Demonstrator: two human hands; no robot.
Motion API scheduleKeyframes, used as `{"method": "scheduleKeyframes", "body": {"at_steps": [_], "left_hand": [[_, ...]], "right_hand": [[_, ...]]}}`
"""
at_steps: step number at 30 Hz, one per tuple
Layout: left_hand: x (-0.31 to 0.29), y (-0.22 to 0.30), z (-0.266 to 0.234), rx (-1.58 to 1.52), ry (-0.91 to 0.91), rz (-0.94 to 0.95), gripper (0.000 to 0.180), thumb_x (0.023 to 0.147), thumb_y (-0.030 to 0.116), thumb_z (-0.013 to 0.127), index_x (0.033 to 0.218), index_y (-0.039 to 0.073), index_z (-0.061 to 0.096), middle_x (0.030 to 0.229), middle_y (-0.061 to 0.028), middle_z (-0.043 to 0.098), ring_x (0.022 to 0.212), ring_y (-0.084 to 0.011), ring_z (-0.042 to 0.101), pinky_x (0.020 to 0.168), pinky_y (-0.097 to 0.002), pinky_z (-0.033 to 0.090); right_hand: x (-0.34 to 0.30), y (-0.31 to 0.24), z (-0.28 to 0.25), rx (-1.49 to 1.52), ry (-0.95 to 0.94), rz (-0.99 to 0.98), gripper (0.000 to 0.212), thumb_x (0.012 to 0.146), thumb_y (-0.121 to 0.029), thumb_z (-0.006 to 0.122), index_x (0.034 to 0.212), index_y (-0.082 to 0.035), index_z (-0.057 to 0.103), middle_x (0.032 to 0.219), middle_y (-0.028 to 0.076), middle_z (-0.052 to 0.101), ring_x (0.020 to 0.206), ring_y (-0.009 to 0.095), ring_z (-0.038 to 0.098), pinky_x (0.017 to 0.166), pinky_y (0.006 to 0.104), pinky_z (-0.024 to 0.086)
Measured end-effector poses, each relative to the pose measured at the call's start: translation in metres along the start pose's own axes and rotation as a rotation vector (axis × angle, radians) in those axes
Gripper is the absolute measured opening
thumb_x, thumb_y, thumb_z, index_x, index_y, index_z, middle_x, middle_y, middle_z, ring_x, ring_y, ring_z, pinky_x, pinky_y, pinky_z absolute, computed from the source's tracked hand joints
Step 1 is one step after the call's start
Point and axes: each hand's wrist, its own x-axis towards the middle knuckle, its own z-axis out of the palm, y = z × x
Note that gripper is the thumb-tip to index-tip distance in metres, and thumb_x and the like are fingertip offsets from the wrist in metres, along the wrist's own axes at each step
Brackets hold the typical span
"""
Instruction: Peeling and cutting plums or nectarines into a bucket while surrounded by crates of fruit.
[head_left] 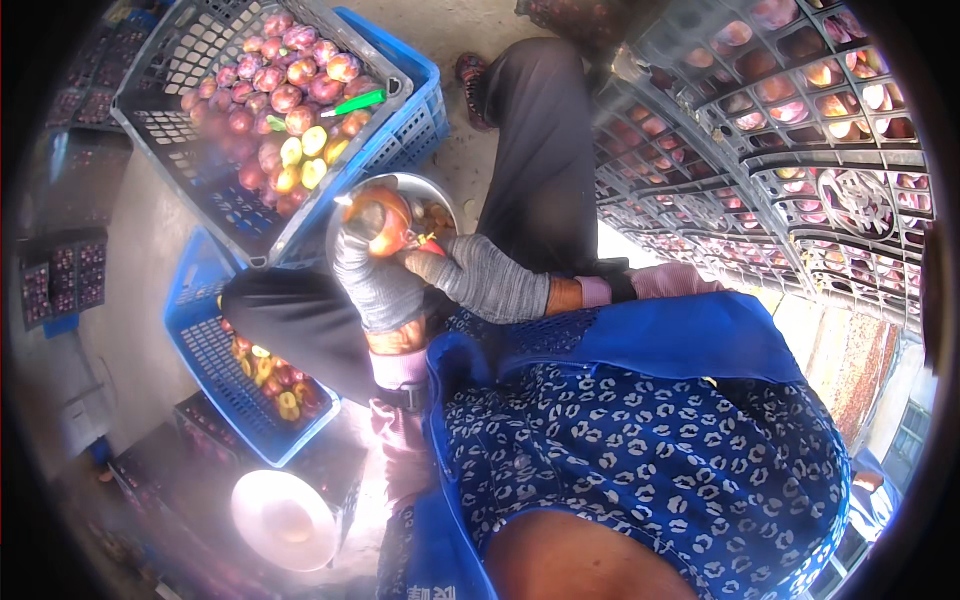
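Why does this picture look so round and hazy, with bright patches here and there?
Head view: a fisheye lens bends the stacked dark plastic drying trays and blackens the corners; a milky haze softens the left side; sun glares off the round white lid; the grey-gloved left hand and fruit stay fairly sharp.

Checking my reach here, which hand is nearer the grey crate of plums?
Left. The left hand holds a fruit just below the grey crate; the right hand sits farther right, beside the metal bowl.
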Motion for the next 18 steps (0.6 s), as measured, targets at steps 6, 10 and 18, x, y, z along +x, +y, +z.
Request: {"method": "scheduleKeyframes", "body": {"at_steps": [6,10,18], "left_hand": [[-0.006,0.021,-0.019,0.160,-0.246,-0.083,0.063,0.075,0.037,0.067,0.117,-0.007,0.050,0.104,-0.0164,0.057,0.097,-0.0269,0.055,0.092,-0.0376,0.042],[-0.001,0.001,-0.015,0.189,-0.122,0.126,0.052,0.075,0.034,0.065,0.106,-0.006,0.053,0.095,-0.0147,0.057,0.087,-0.0254,0.056,0.084,-0.0353,0.045],[-0.002,0.006,-0.017,-0.077,-0.025,-0.113,0.048,0.074,0.027,0.066,0.108,-0.005,0.053,0.096,-0.0156,0.058,0.087,-0.0246,0.057,0.080,-0.0338,0.048]], "right_hand": [[0.005,0.002,-0.026,-0.435,-0.099,-0.642,0.052,0.083,-0.007,0.053,0.133,-0.018,0.042,0.056,0.010,0.047,0.049,0.023,0.054,0.044,0.0356,0.043],[0.000,-0.038,-0.036,-0.258,-0.322,0.015,0.023,0.095,-0.025,0.041,0.107,-0.015,0.059,0.068,0.017,0.057,0.059,0.029,0.059,0.055,0.0404,0.046],[0.007,0.034,0.012,-0.147,0.158,-0.363,0.027,0.095,-0.026,0.041,0.102,-0.007,0.059,0.070,0.019,0.056,0.063,0.032,0.060,0.053,0.0407,0.046]]}}
